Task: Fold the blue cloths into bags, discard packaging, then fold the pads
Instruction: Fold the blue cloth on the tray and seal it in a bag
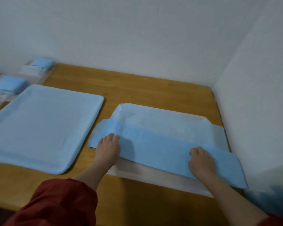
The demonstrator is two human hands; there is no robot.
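Bagged cloths [8, 84] sit at the worktop [153, 88] far-left corner; bagging looks done. Pad [162, 124] by right edge half folded: left hand [108, 148] fingers [111, 136] flat on its flap, right hand [201, 162] fingers bent, grip unclear. Second pad [39, 124] unfolded.

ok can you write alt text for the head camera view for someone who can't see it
Two bare hands, left hand and right hand, rest on a folded blue band across a partly folded pad on a wooden table. A flat blue pad lies to its left, with bagged blue cloths beyond.
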